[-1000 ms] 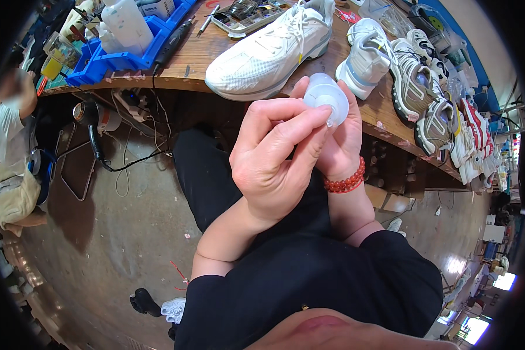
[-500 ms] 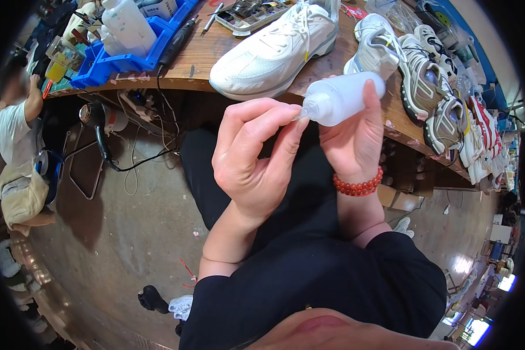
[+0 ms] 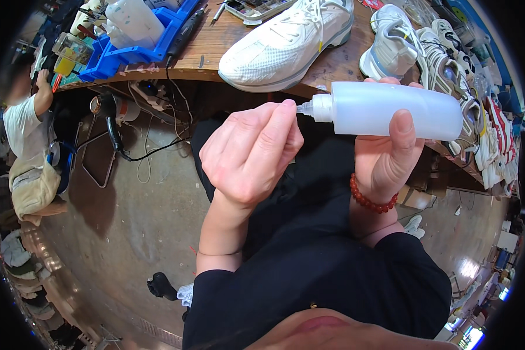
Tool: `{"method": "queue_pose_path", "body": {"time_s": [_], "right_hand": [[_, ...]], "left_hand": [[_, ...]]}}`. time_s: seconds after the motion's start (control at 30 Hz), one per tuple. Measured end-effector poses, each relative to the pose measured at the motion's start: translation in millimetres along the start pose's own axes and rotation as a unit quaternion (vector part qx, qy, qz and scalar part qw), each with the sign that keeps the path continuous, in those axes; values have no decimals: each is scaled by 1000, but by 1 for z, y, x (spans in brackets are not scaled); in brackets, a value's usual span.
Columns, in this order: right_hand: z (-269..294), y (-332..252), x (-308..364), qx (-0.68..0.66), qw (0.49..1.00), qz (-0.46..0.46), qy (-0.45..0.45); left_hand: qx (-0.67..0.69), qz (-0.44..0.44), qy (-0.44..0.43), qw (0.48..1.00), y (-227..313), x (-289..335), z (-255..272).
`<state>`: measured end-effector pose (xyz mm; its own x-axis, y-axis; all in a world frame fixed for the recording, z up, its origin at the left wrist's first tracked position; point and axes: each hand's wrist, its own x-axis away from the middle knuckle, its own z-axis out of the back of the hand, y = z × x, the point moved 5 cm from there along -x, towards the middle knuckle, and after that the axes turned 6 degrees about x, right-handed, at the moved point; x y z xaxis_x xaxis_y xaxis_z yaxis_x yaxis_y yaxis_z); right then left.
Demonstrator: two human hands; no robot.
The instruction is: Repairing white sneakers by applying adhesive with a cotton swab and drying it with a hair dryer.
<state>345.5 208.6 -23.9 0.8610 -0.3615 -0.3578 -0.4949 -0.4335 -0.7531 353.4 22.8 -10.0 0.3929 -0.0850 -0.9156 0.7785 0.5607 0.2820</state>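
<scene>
A translucent white squeeze bottle [image 3: 399, 111] lies level in the air in front of me, its clear pointed nozzle [image 3: 305, 108] facing left. My right hand [image 3: 391, 154], with red beads round the wrist, grips the bottle from below, thumb on the near side. At the nozzle's tip the fingers of my left hand [image 3: 251, 153] are pinched together. Whether a small cap sits inside that pinch is hidden. Just beyond both hands, a large white sneaker [image 3: 283, 52] rests on the wooden table [image 3: 201, 44].
Another white sneaker [image 3: 389, 44] and several more shoes line the table's right side. Left on the table are a blue bin [image 3: 137, 54] with bottles and a black corded tool [image 3: 185, 36]. Below hangs a hair dryer [image 3: 106, 114]; a person [image 3: 26, 128] is at far left.
The bottle has swung from slanting away to side-on and moved right with my right hand. My left hand has turned, its knuckles now facing up, still pinching at the nozzle tip.
</scene>
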Motion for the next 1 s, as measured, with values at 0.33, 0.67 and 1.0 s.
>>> {"method": "queue_pose_path", "body": {"time_s": [0.33, 0.67, 1.0], "right_hand": [[17, 11, -3, -13, 999, -46, -1], [23, 16, -4, -26, 998, -59, 16], [18, 14, -6, -51, 996, -74, -3]], "left_hand": [[247, 283, 33, 926, -20, 17, -9], [328, 346, 38, 878, -21, 21, -12], [362, 345, 48, 865, -23, 23, -11]]}}
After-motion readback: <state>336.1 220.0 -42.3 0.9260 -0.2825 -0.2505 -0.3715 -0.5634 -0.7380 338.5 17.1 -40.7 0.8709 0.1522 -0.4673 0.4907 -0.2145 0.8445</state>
